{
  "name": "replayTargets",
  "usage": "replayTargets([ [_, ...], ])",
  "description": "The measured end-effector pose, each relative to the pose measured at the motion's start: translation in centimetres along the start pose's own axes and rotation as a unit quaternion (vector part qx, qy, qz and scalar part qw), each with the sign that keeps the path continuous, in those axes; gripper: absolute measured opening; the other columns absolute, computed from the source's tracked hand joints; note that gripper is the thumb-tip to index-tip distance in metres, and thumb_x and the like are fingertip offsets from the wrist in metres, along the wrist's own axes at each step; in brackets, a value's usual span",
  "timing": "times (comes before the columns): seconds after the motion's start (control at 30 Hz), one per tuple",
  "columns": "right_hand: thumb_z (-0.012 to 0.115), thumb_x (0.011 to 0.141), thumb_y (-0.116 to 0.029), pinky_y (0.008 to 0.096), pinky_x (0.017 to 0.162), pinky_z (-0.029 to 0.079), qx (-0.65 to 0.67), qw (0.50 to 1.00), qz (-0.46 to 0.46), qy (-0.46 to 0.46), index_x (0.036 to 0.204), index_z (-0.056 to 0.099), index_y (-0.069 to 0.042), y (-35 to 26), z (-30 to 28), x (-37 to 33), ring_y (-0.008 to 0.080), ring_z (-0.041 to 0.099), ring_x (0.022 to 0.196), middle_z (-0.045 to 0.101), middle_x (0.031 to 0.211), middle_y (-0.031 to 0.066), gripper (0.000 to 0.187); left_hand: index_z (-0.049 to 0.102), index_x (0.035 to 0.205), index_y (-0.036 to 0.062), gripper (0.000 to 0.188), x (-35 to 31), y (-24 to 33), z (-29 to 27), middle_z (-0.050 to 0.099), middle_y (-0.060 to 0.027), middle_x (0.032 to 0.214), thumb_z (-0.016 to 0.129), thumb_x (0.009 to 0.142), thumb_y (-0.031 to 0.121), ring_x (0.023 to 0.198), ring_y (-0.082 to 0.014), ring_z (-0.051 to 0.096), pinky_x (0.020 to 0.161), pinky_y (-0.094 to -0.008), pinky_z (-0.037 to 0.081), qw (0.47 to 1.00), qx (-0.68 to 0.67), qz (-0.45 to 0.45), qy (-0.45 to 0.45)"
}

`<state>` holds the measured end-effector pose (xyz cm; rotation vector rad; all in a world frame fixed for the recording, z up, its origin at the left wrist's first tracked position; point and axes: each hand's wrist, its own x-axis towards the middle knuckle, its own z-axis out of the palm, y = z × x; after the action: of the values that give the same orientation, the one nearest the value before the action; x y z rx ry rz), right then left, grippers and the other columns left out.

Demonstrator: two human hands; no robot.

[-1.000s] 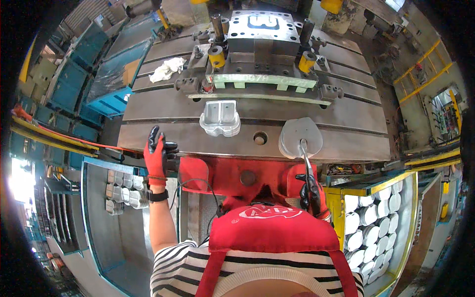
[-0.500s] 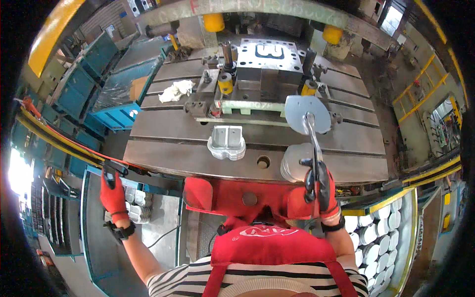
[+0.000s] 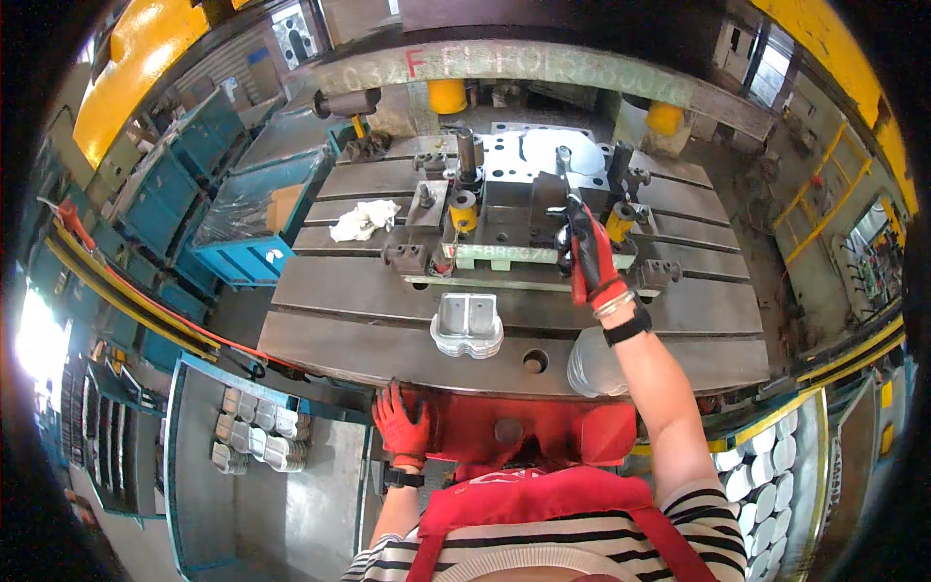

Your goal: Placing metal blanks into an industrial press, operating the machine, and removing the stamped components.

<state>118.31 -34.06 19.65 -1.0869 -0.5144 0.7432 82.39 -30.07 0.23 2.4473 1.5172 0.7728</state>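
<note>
My right hand [image 3: 592, 254], in a red and black glove, reaches far over the press bed, closed on a pair of metal tongs [image 3: 565, 177]. The tongs' tip meets a flat grey metal blank [image 3: 580, 152] lying on top of the steel die block [image 3: 514, 186]. Whether the jaws still grip the blank is too small to tell. My left hand [image 3: 400, 427], in a red glove, rests at the left end of the red panel [image 3: 475, 427], fingers stretched out and holding nothing.
Stacked formed metal trays [image 3: 467, 325] and a stack of flat blanks [image 3: 593, 364] stand on the bed's near side. A white rag [image 3: 365, 220] lies left of the die. Bins flank me, with formed parts [image 3: 262, 432] left and round blanks [image 3: 766, 485] right. Guide posts [image 3: 465, 150] rise beside the die.
My right hand has carried the blank forward with the tongs onto the die. My left hand has left the black fitting on the orange hose and moved right to the red panel.
</note>
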Motion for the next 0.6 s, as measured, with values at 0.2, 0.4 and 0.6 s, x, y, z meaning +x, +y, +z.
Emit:
replayTargets([
  [0.2,0.048,0.085,-0.045,0.0260,0.035,0.035,0.027,0.999,0.044,0.002,0.077,0.053,-0.009,0.7,0.5,3.9,0.0123,0.043,0.036,0.046,0.049,0.0007,0.037,0.035,0.127,0.0063,0.067,0.0,0.0,-0.4,0.040,-0.0156,0.126,0.062,0.072,0.033,0.120,-0.0322,0.033,0.103,-0.0451,0.019,1.000,0.008,0.012,-0.008],
  [0.4,0.048,0.085,-0.045,0.0262,0.035,0.035,0.046,0.999,0.019,-0.010,0.081,0.053,-0.008,1.6,0.7,4.8,0.0129,0.042,0.037,0.047,0.050,0.0014,0.037,0.036,0.127,0.0067,0.066,-0.1,0.7,-0.7,0.039,-0.0160,0.126,0.061,0.072,0.034,0.121,-0.0326,0.032,0.103,-0.0455,0.018,0.999,0.021,-0.009,-0.044],
  [0.6,0.050,0.085,-0.042,0.0258,0.035,0.033,0.047,0.997,0.039,-0.052,0.075,0.052,-0.014,1.4,0.6,4.7,0.0110,0.042,0.039,0.047,0.054,-0.0008,0.029,0.036,0.127,0.0079,0.067,0.0,0.5,-0.7,0.039,-0.0148,0.127,0.062,0.072,0.035,0.122,-0.0323,0.031,0.104,-0.0452,0.017,0.999,0.021,-0.004,-0.046],
])
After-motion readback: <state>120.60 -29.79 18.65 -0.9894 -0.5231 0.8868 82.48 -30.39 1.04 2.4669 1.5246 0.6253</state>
